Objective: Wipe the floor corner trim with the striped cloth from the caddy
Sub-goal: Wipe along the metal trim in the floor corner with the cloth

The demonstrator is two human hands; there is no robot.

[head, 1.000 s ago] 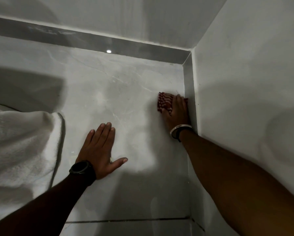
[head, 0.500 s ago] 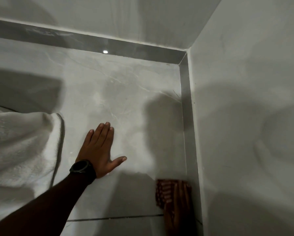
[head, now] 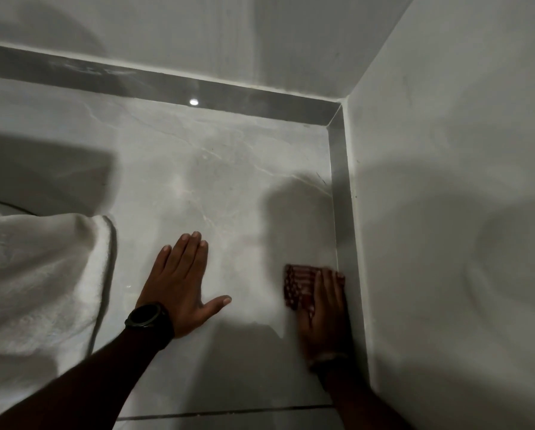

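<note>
The grey floor trim [head: 340, 187] runs along the foot of the right wall and meets a second strip along the far wall at the corner. My right hand [head: 323, 308] presses the red striped cloth [head: 297, 283] flat on the floor against the right trim, fingers pointing toward the corner; the hand is motion-blurred. My left hand [head: 179, 283], with a black watch on its wrist, lies flat and spread on the marbled floor tile, holding nothing.
A white towel or bedding [head: 39, 283] hangs in at the left edge. A grout line [head: 229, 411] crosses the floor near the bottom. The right wall [head: 446, 212] stands close beside my right arm.
My right hand with the cloth slid back along the right trim from near the corner, then moved forward partway again. My left hand has stayed planted.
</note>
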